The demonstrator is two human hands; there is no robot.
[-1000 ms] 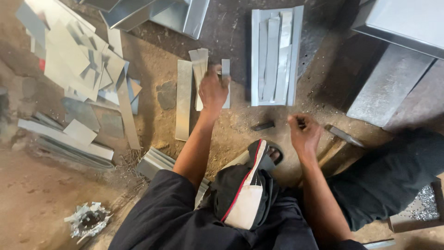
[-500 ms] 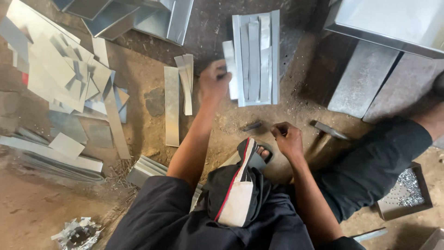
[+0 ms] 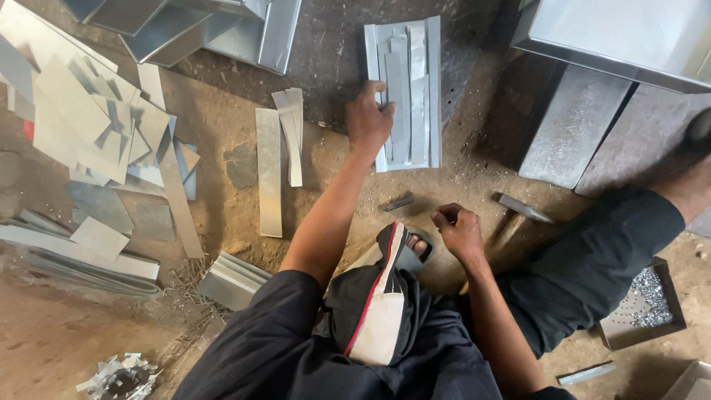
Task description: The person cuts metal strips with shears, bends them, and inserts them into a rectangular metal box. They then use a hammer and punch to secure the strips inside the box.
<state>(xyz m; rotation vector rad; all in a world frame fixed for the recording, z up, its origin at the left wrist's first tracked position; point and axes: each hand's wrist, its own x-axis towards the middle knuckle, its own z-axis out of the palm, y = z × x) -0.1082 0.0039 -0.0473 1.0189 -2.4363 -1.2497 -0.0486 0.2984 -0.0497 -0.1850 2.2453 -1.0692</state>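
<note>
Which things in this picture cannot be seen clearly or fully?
- Head view: the right hand is closed; anything inside its grip is hidden by the fingers.
- The strip under the left hand is partly covered by it.
- The metal box is cut off by the top and right edges.
- The small pieces in the tray are too small to identify.

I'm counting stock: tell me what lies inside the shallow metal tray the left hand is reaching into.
The shallow metal tray holds several long grey metal strips laid lengthwise. The left hand covers part of its near left side, so what lies beneath can't be seen.
</note>
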